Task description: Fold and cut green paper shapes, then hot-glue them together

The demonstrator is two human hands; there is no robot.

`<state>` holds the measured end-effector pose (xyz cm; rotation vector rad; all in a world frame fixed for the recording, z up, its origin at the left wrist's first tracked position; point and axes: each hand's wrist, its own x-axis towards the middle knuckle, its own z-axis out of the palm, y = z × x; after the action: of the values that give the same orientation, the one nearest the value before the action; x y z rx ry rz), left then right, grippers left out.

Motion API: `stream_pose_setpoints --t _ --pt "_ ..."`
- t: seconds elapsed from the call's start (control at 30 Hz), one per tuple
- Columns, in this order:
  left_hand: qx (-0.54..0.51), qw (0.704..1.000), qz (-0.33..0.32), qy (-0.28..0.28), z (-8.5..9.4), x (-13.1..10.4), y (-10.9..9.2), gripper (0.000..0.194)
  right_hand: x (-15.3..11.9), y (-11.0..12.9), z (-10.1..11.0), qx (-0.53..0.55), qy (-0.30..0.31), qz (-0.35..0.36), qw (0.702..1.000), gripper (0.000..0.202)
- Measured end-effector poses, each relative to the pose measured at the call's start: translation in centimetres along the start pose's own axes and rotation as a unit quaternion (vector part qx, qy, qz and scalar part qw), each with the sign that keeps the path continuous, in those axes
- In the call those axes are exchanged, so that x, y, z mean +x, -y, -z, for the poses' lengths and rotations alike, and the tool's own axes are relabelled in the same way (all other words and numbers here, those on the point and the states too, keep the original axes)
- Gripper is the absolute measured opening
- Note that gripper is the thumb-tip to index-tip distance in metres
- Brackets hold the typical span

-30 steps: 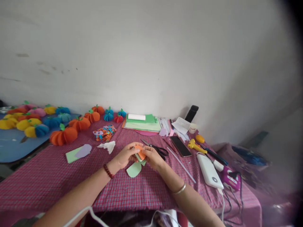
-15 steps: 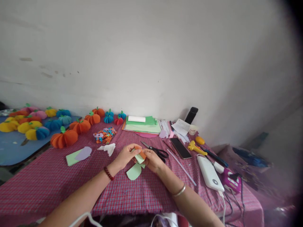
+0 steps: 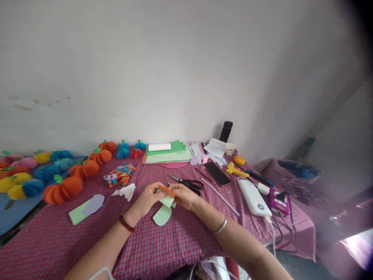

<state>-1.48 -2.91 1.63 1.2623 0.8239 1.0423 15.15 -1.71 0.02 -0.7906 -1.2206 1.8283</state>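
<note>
Presently in hand, by judgement: close fingering of small paper pieces. Left hand [image 3: 149, 198]: fingers drawn into a narrow pinch on the pieces. Right hand [image 3: 187, 197]: likewise narrow, thumb and fingers at their right end. Any shift of grip would call, in judgement, for light fingertips and aligned edges; thin paper may crease or slip.

Item: orange paper [image 3: 166, 190], slender as seen, slanting down to the right. Item: pale green paper [image 3: 167, 201], just under the orange, flat-faced; any join between them hidden by the fingers. Location: between both hands, over the middle of the cloth-covered table [image 3: 157, 245], set back from its near edge.

Adjacent: green cutout [image 3: 162, 216], round-edged, towards that near edge; scissors [image 3: 190, 184], black-handled, beyond the right hand, towards the far edge.
</note>
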Motion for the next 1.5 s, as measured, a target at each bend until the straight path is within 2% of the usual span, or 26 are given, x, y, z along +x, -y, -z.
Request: stream_pose_setpoints --t 0.13,0.27,0.47,0.57,0.67,0.77,0.9,1.03,1.13,1.23,1.37,1.5 --pt "-0.023 0.999 0.012 -0.042 0.3 0.4 0.4 0.016 -0.1 0.2 0.0 -0.051 -0.052 0.076 0.994 0.039" --pt "-0.034 0.996 0.022 -0.074 0.6 0.6 0.4 0.017 -0.2 0.4 0.2 -0.117 -0.067 0.127 0.983 0.040" --pt "-0.037 0.995 0.033 -0.083 0.1 0.6 0.5 0.020 0.7 -0.7 0.3 -0.205 -0.119 0.156 0.959 0.019" --pt "-0.052 0.994 0.030 -0.089 -0.1 0.3 0.3 0.034 1.1 -0.9 0.8 -0.218 -0.154 0.165 0.950 0.015" --pt "-0.075 0.988 0.020 -0.131 0.4 0.3 0.1 0.052 1.5 -0.3 1.8 -0.220 -0.179 0.156 0.946 0.015" --pt "-0.110 0.974 0.007 -0.196 1.4 0.5 -0.1 0.053 2.2 1.0 3.3 -0.230 -0.205 0.135 0.942 0.012" --pt "-0.162 0.956 0.019 -0.242 2.6 1.1 0.2 0.039 5.1 3.9 5.5 -0.275 -0.238 0.112 0.925 0.013" --pt "-0.194 0.951 0.041 -0.238 2.7 1.2 0.8 0.030 10.3 6.6 7.0 -0.340 -0.258 0.101 0.899 0.026" --pt "-0.207 0.950 0.053 -0.227 2.3 1.0 1.1 0.031 14.2 7.2 7.1 -0.393 -0.265 0.106 0.874 0.031" --pt "-0.218 0.951 0.065 -0.211 2.0 0.9 1.2 0.033 16.9 6.6 6.7 -0.440 -0.256 0.121 0.852 0.031" --pt "-0.202 0.955 0.055 -0.212 1.9 0.9 1.1 0.037 17.7 5.1 6.0 -0.464 -0.235 0.133 0.844 0.030" --pt "-0.186 0.954 0.045 -0.232 2.2 0.9 0.7 0.040 15.7 4.6 4.8 -0.430 -0.230 0.143 0.861 0.029"
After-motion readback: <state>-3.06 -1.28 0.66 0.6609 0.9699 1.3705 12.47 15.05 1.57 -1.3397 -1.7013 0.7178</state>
